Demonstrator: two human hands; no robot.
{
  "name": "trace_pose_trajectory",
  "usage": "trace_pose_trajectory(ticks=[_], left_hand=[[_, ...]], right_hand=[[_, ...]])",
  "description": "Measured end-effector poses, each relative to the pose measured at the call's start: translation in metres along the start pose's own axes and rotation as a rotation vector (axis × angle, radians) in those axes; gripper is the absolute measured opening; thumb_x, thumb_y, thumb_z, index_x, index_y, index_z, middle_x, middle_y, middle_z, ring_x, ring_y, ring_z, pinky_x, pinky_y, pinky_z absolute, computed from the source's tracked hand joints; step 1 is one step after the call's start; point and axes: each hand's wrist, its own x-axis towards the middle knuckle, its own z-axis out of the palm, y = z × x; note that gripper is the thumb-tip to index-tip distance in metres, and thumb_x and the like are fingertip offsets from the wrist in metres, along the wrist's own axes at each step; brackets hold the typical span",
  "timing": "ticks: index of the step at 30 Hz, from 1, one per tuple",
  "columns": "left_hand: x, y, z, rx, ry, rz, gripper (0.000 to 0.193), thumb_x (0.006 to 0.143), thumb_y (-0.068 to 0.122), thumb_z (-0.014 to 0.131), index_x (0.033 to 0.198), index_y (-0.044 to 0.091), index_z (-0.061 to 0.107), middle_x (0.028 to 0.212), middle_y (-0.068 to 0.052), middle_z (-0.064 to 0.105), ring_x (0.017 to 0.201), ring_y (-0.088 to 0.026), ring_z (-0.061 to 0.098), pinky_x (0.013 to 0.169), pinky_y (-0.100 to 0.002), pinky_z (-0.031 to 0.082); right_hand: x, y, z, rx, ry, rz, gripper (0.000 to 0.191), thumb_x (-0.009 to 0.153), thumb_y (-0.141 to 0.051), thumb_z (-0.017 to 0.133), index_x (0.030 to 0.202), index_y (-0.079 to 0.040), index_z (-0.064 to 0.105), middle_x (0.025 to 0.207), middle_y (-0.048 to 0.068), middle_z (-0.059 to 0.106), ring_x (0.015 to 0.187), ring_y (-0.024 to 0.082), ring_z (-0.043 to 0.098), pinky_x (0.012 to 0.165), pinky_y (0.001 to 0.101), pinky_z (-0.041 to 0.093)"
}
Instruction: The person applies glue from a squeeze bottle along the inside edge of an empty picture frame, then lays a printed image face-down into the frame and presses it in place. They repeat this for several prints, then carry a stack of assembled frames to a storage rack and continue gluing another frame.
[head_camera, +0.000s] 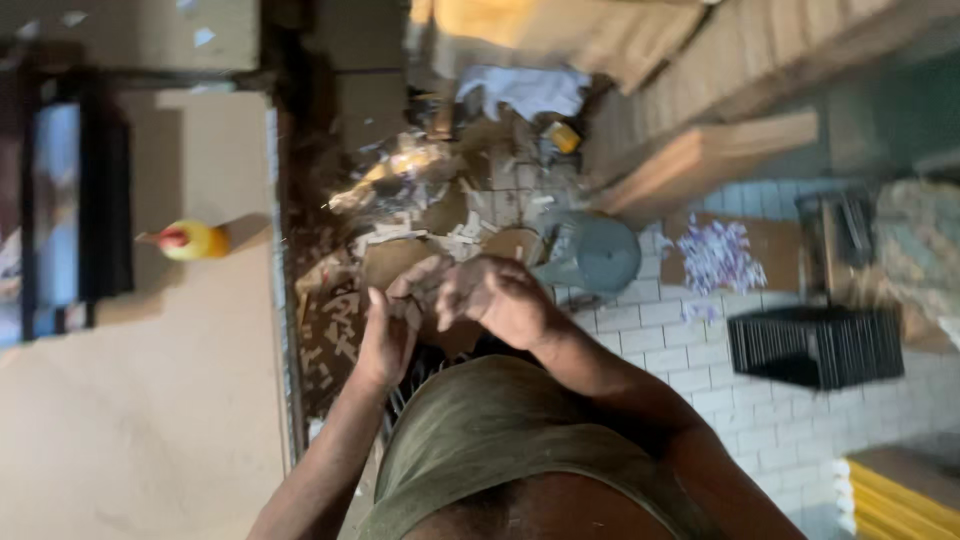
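Pale worktop (150, 400) lies left of the hands. Tiled floor (720, 370) right of them; black crate (815, 345) well right, grey bucket (595, 252) just beyond. Left hand (385, 340) and right hand (495, 295) meet, fingers curled together; held item blurred, cannot tell. Yellow bottle (195, 240) far left.

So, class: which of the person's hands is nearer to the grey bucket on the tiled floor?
Right. The right hand sits just beside the grey bucket, close to its near edge. The left hand is on the far side of the right hand, further from it.
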Motion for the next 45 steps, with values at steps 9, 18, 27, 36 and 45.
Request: trace_pose_trajectory(ticks=[9, 18, 27, 36, 45], left_hand=[[0.082, -0.244, 0.217, -0.471, -0.257, -0.592, 0.109, 0.102, 0.083, 0.030, 0.160, -0.010, 0.038, 0.116, -0.011, 0.063, 0.106, -0.023, 0.056, 0.109, -0.034, 0.038], [0.111, -0.513, 0.408, 0.115, -0.398, -0.944, 0.085, 0.096, 0.064, 0.050, 0.150, -0.001, 0.041, 0.153, -0.022, 0.050, 0.146, -0.038, 0.044, 0.123, -0.049, 0.028], [0.146, -0.697, 0.485, 0.420, -0.366, -1.123, 0.052, 0.099, 0.040, 0.060, 0.136, 0.003, 0.058, 0.130, -0.013, 0.065, 0.121, -0.026, 0.061, 0.103, -0.040, 0.046], [0.198, -0.941, 0.540, 0.466, -0.279, -1.390, 0.042, 0.099, 0.029, 0.055, 0.131, 0.002, 0.059, 0.115, -0.009, 0.069, 0.099, -0.021, 0.066, 0.083, -0.033, 0.051], [0.261, -1.143, 0.637, 0.528, -0.286, -1.485, 0.045, 0.096, 0.015, 0.056, 0.138, 0.000, 0.056, 0.122, -0.010, 0.067, 0.106, -0.022, 0.062, 0.087, -0.033, 0.048]], right_hand=[[-0.295, -0.145, -0.065, -0.605, 0.596, -0.172, 0.029, 0.109, -0.022, 0.057, 0.121, 0.004, 0.064, 0.095, 0.014, 0.071, 0.074, 0.021, 0.074, 0.068, 0.0372, 0.062], [-0.687, -0.212, -0.119, -0.447, 1.379, -0.404, 0.029, 0.107, -0.012, 0.051, 0.132, 0.001, 0.060, 0.120, 0.016, 0.072, 0.105, 0.024, 0.074, 0.087, 0.0369, 0.062], [-0.891, -0.211, -0.115, -0.151, 1.884, -0.847, 0.034, 0.096, -0.007, 0.060, 0.130, -0.002, 0.060, 0.130, 0.012, 0.068, 0.114, 0.025, 0.066, 0.092, 0.0393, 0.057], [-0.999, -0.211, -0.172, 0.324, 1.946, -0.962, 0.035, 0.098, -0.017, 0.061, 0.129, -0.001, 0.061, 0.118, 0.015, 0.070, 0.100, 0.025, 0.068, 0.084, 0.0405, 0.056], [-1.155, -0.379, -0.230, 0.075, 2.260, -0.734, 0.033, 0.097, -0.015, 0.065, 0.124, 0.002, 0.064, 0.115, 0.016, 0.073, 0.095, 0.025, 0.070, 0.078, 0.0385, 0.057]])
